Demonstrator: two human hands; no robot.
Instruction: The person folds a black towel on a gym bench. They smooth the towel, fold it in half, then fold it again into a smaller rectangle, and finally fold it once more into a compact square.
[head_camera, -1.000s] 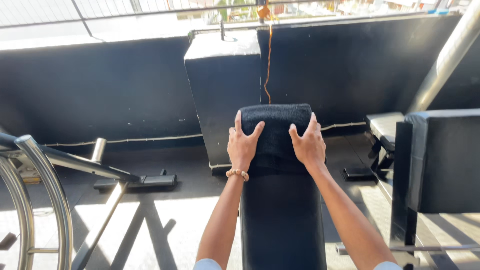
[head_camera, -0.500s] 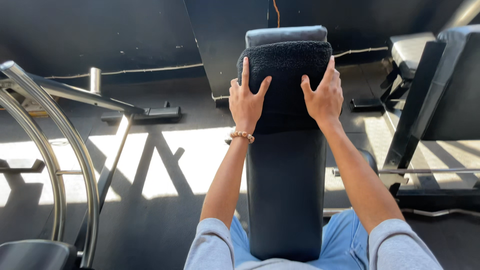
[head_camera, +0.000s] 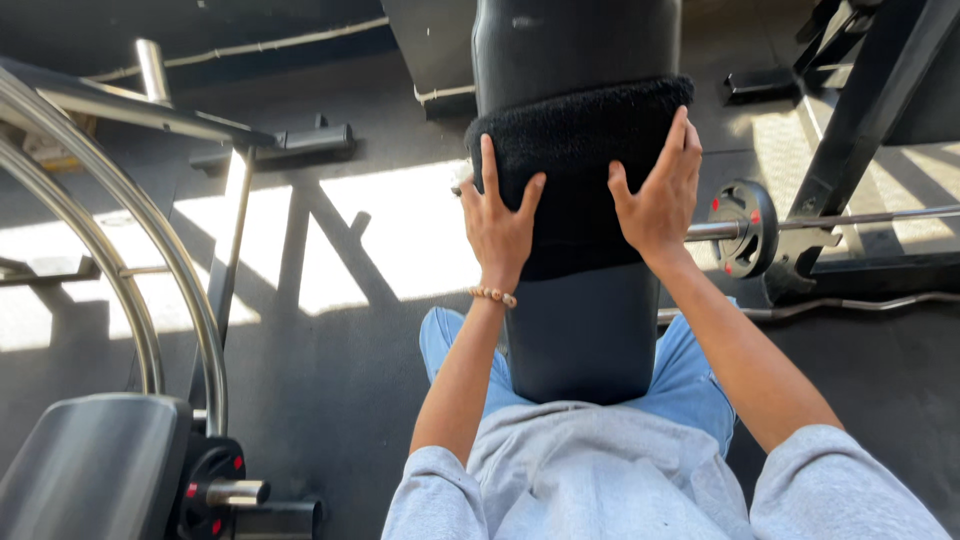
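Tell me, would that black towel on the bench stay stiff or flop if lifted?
Probably flop: the black towel drapes over the bench pad and follows its curve. Likely light, being thin cloth. Its fuzzy pile suggests grip rather than slip under the left hand and right hand.

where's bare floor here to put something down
Free: the sunlit dark floor between the curved steel rails and the black padded bench. Crowded: right of the bench, the barbell with round black plate and a black frame.

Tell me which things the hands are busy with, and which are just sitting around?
In use: left hand and right hand, both flat on the black towel draped over the padded bench.

Lying about: barbell, curved steel frame, grey seat.
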